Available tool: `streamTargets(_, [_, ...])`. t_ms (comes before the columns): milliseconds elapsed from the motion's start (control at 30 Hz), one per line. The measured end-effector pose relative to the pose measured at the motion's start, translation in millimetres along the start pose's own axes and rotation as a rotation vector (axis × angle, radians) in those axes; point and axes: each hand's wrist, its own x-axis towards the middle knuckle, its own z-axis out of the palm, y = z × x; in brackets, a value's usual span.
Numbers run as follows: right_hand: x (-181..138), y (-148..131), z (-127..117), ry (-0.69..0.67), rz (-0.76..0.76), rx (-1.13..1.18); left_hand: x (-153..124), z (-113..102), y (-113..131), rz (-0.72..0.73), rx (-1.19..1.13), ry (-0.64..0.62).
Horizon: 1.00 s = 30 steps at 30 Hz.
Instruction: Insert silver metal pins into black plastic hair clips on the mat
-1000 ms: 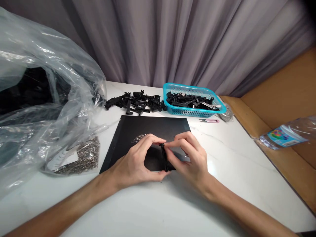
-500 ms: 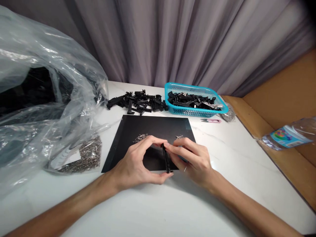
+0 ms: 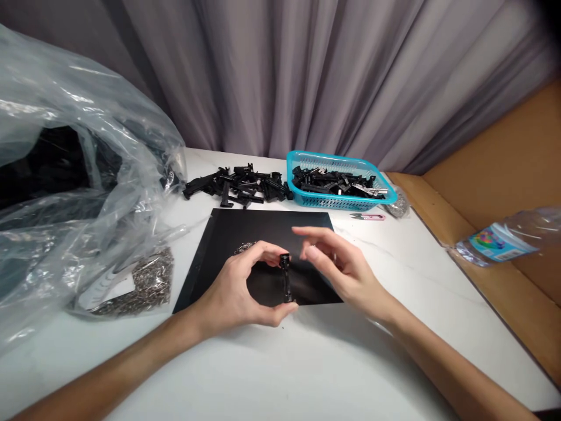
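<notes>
My left hand [image 3: 241, 286] pinches a narrow black plastic part [image 3: 286, 280] end to end, thumb at the lower end and fingers at the upper end. The part stands nearly upright above the front of a black mat [image 3: 267, 225]. Just to its right, my right hand [image 3: 342, 263] hovers apart from it, fingers spread and nothing visible in them. Behind my left hand lies a small pile of tiny metal pieces [image 3: 243, 248] on the mat, partly hidden by my fingers.
Loose black plastic parts [image 3: 239, 186] lie behind the mat, beside a blue basket [image 3: 342, 203] of similar parts. Pink-handled thread snips [image 3: 368, 217] lie to the right. A clear bag of metal pieces [image 3: 151, 280] and large plastic sheeting [image 3: 87, 88] are left; a bottle [image 3: 504, 241] rests in cardboard [image 3: 495, 164].
My right hand has let go of the black part and drawn back to the right, its fingers opening. My left hand still holds the part, now turned more upright.
</notes>
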Motion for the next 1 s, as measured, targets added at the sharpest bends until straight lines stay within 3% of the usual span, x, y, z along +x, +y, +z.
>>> streamTargets(133, [3, 4, -2, 0.046, -0.02, -0.056, 1, 0, -1, -0.047, -0.015, -0.022])
streamTargets(333, [6, 16, 4, 0.054, -0.278, -0.176, 0, 1, -1, -0.034, -0.02, -0.051])
streamTargets(500, [4, 25, 0, -0.015, -0.429, -0.396, -2, 3, 2, -0.05, 0.007, -0.08])
streamTargets(833, [2, 24, -1, -0.047, -0.541, -0.566, 0, 3, 4, -0.031, 0.065, -0.093])
streamTargets(1000, [1, 17, 2, -0.063, -0.525, -0.653, -1, 4, 2, -0.022, 0.127, -0.104])
